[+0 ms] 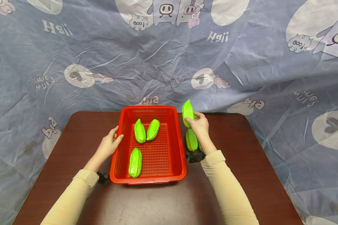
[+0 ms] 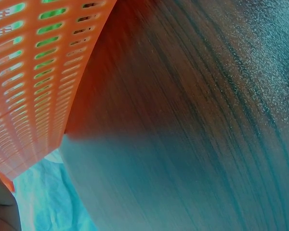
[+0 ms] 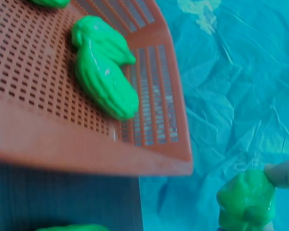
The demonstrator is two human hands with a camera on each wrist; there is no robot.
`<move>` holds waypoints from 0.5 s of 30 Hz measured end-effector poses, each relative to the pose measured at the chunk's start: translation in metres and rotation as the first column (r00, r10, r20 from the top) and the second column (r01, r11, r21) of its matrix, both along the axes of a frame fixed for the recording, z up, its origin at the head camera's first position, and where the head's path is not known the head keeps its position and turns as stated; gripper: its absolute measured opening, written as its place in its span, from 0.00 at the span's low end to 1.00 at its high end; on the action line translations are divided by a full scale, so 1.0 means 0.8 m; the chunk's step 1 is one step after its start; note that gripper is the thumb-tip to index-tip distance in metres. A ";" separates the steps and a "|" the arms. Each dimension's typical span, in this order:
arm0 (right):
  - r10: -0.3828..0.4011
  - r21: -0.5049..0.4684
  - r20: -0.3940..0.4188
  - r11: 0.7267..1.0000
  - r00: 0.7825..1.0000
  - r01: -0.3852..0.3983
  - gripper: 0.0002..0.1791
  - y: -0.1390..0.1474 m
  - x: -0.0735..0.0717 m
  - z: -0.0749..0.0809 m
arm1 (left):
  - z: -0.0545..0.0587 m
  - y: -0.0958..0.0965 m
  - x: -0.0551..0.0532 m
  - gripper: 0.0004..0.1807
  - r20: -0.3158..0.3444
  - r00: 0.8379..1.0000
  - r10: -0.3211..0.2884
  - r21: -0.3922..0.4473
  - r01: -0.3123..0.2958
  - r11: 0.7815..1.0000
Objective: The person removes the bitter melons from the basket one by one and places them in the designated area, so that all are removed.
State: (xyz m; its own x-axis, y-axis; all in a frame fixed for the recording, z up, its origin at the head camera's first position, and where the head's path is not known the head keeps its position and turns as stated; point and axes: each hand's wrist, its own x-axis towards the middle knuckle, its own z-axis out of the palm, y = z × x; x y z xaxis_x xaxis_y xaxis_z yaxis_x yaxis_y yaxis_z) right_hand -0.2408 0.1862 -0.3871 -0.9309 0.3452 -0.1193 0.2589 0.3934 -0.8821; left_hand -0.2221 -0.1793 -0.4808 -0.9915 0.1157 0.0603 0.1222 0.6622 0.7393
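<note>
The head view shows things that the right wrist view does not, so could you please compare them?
Only the head view shows the left hand at the left rim of the basket, and both sleeves.

Only the right wrist view shows the held green vegetable end-on.

Both show, at least in part, three green vegetables in the basket, the right hand holding another, and the cloth.

Dk brn table (image 1: 259,178), glossy nr front, wrinkled blue-grey cloth (image 1: 155,68) behind w/ wht circles (image 1: 231,12), cartoon prints (image 1: 165,11)
</note>
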 end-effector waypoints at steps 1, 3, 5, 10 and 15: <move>-0.008 -0.012 -0.002 1.000 1.000 0.008 0.37 0.004 0.000 -0.001 | 0.000 0.000 0.000 0.35 0.001 1.000 0.000 0.001 0.000 1.000; -0.022 -0.024 -0.011 0.999 1.000 0.022 0.37 0.012 0.001 -0.003 | 0.000 -0.001 0.000 0.35 0.004 1.000 -0.001 0.000 0.001 1.000; -0.034 -0.044 -0.022 0.998 0.999 0.033 0.37 0.020 0.001 -0.005 | -0.001 -0.001 -0.001 0.35 0.001 1.000 0.001 0.000 -0.001 1.000; -0.062 -0.088 -0.037 0.994 0.997 0.058 0.37 0.037 0.003 -0.009 | -0.002 -0.002 -0.001 0.34 -0.025 1.000 0.000 0.001 0.000 1.000; -0.083 -0.116 -0.015 0.990 0.996 0.080 0.38 0.055 0.007 -0.012 | -0.002 -0.001 0.000 0.34 -0.038 0.999 -0.006 0.004 0.006 1.000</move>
